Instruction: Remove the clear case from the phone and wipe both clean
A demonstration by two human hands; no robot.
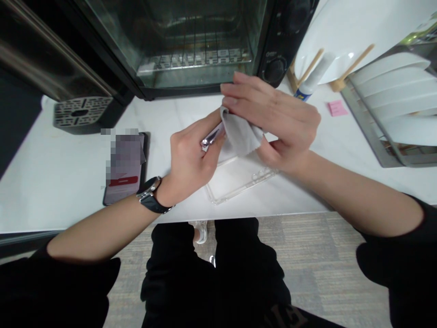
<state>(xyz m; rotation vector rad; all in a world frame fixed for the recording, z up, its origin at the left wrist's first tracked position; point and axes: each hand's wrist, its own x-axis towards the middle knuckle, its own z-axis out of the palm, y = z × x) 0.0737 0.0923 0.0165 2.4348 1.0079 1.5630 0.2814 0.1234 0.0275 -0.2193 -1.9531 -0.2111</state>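
Note:
My left hand (194, 155), with a dark watch on its wrist, grips a slim, shiny lilac object (212, 136), perhaps a phone seen edge-on. Its far side is hidden by the cloth and my hands. A grey cloth (241, 134) hangs from my right hand (276, 114), pinched between the thumb and fingers and resting against the lilac object. The right fingers reach over the top of the cloth. Beneath both hands a clear phone case (235, 184) lies on the white counter (184, 207), near its front edge.
A dark phone (126, 168) lies on the left, beside a coffee machine's drip tray (82, 113). A toaster oven (198, 50) stands behind my hands. At the right are a white tube (316, 75), a pink note (337, 108) and a rack of white plates (396, 91).

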